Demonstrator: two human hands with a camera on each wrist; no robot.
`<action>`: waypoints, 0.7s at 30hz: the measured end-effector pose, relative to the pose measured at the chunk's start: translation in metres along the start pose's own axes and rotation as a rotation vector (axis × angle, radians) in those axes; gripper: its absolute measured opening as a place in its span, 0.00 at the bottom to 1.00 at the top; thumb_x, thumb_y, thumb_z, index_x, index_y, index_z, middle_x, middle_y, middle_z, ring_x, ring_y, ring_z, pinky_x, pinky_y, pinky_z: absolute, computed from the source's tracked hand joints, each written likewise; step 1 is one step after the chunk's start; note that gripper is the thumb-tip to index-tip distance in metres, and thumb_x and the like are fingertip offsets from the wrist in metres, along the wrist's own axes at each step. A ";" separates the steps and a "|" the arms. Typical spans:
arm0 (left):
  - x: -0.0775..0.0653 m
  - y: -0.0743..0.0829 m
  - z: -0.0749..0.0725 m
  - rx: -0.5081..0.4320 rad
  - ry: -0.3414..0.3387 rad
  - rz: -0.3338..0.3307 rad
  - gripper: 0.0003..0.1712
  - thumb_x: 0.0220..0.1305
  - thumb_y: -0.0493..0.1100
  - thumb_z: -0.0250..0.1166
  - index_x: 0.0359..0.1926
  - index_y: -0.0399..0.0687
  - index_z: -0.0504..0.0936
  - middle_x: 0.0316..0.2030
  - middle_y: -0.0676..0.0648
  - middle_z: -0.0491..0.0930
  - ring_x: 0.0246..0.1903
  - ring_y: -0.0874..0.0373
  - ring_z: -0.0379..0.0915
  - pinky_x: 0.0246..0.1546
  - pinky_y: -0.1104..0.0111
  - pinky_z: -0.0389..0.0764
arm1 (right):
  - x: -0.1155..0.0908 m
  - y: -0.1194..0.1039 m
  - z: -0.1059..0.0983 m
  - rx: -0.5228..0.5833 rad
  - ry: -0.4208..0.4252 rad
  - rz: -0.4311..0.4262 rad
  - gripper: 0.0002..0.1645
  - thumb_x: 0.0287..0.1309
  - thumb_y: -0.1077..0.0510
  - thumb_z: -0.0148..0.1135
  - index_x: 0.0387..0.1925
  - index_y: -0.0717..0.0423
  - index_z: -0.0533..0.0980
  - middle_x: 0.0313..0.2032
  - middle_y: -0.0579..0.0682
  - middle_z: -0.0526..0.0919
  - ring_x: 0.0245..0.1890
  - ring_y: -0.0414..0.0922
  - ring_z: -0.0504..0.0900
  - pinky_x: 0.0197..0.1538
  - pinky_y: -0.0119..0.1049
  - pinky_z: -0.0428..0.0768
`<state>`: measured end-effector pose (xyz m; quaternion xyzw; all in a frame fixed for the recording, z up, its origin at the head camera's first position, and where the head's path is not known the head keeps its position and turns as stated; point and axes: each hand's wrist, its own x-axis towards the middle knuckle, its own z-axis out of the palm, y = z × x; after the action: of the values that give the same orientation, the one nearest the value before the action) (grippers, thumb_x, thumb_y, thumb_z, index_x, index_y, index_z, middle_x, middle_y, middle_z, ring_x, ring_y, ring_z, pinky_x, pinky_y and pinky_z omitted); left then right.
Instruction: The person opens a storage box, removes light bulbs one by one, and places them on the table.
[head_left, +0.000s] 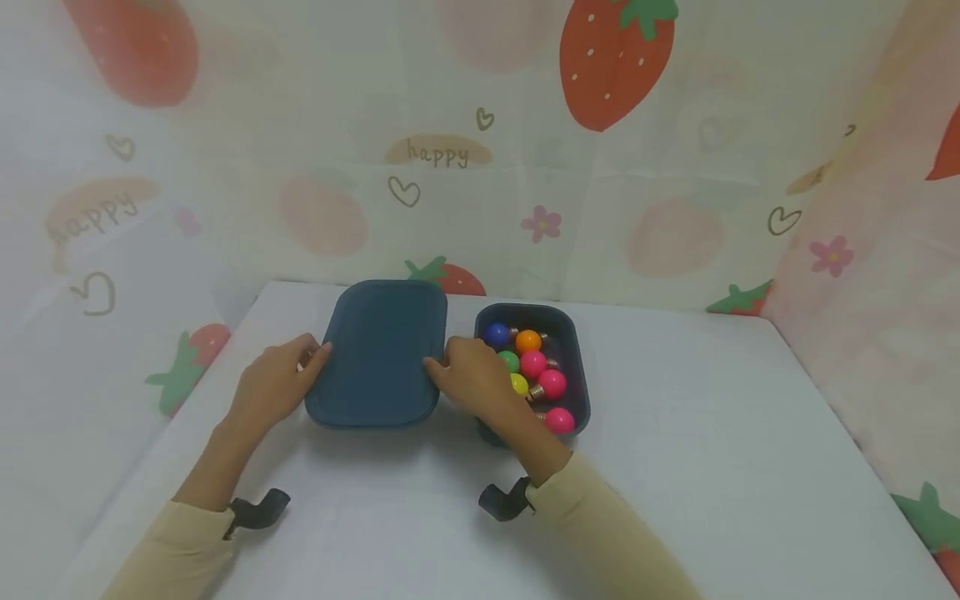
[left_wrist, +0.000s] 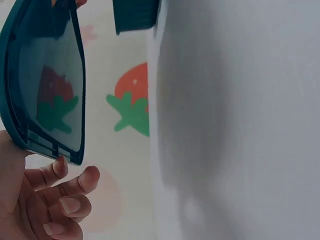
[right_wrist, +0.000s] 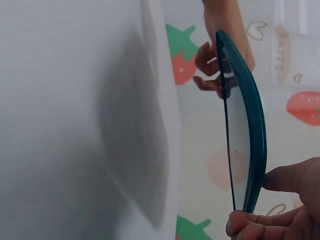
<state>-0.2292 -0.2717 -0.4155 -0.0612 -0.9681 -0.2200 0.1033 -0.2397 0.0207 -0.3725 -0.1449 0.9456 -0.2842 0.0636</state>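
Observation:
A dark teal, rounded rectangular lid [head_left: 378,354] is held up above the white table by both hands. On its left edge, my left hand [head_left: 273,379] pinches the rim between thumb and fingers; in the left wrist view the other fingers curl below the lid [left_wrist: 80,125]. My right hand [head_left: 476,375] pinches the right edge, and its thumb and fingertips show on the rim in the right wrist view. Just right of the lid stands a dark box [head_left: 572,346] holding several coloured toy light bulbs [head_left: 553,384]. The right hand and forearm hide part of the box.
The white table [head_left: 697,467] ends at a back cloth [head_left: 337,108] printed with strawberries and hearts, which also hangs at both sides. Black curved pieces [head_left: 258,510] are fixed at both wrists, by the sleeves. The lid casts a shadow on the tabletop.

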 end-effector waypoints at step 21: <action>0.001 -0.038 0.011 0.085 -0.095 0.042 0.26 0.78 0.61 0.49 0.33 0.46 0.75 0.19 0.51 0.70 0.19 0.55 0.66 0.18 0.64 0.64 | 0.000 -0.013 0.044 -0.022 -0.062 0.022 0.30 0.69 0.43 0.63 0.53 0.67 0.74 0.31 0.54 0.81 0.28 0.47 0.79 0.28 0.36 0.80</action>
<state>-0.2380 -0.3009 -0.4406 -0.0874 -0.9788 -0.1736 0.0643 -0.2275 -0.0128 -0.4017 -0.1437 0.9478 -0.2684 0.0943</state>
